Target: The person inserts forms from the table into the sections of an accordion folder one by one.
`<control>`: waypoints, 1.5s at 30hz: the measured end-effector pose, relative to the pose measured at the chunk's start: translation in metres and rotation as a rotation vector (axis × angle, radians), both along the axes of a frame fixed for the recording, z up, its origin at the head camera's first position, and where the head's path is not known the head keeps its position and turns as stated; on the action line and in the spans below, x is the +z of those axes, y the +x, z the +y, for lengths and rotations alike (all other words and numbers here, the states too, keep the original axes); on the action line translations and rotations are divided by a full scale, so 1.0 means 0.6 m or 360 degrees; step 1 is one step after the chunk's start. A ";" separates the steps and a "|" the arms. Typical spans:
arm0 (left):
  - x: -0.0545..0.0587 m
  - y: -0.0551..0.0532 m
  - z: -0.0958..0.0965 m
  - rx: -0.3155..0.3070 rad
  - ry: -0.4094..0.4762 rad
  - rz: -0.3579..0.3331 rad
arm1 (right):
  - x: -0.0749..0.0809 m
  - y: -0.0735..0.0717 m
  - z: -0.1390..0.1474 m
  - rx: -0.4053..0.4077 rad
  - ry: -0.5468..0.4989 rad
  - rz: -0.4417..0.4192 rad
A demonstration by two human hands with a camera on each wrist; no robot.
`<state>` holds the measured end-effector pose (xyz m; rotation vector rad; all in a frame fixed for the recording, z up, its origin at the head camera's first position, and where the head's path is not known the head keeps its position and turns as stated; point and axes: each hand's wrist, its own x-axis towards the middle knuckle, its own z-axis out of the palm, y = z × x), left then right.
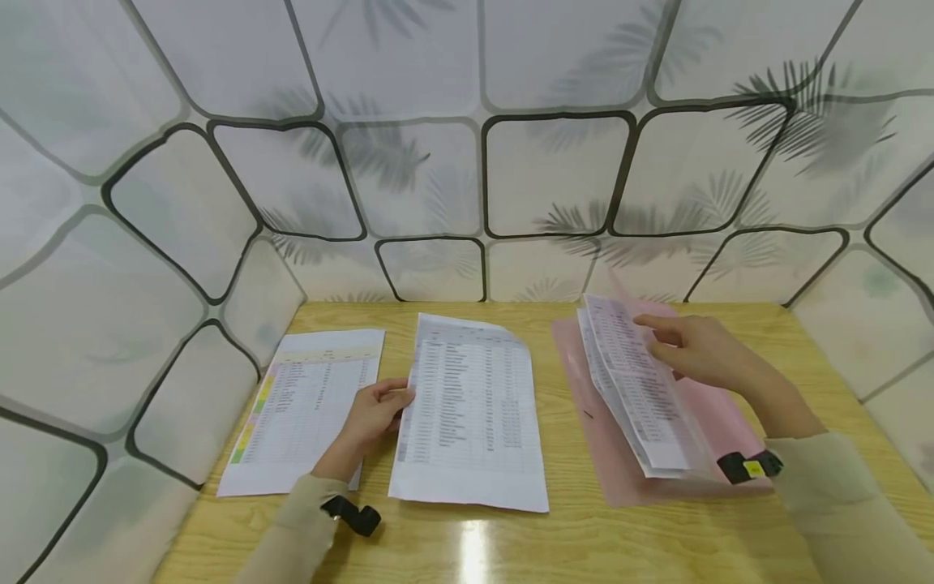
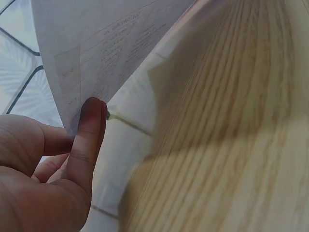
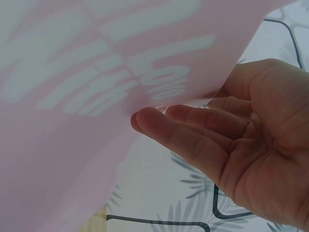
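At the centre of the head view, the left hand (image 1: 374, 414) pinches the left edge of the middle sheet (image 1: 467, 405), a printed table. At the right of the frame, the right hand (image 1: 700, 349) pinches the edge of the pink folder (image 1: 718, 414), with printed papers (image 1: 635, 381) tilted upon it. In the right wrist view the folder shows pale lettering. The left sheet (image 1: 292, 414), with coloured cells down one side, lies left of centre on the tabletop (image 1: 569, 543).
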<state>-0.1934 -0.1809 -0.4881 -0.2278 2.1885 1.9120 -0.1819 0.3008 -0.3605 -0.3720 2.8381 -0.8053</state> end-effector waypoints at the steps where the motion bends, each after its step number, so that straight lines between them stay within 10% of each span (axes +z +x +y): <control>1: -0.001 0.000 0.004 -0.0001 -0.0001 0.0002 | 0.000 -0.001 0.000 -0.0001 0.0002 -0.0002; 45: -0.002 -0.004 0.124 -0.0076 0.0020 0.0115 | 0.003 0.000 -0.007 -0.0011 0.0026 -0.0010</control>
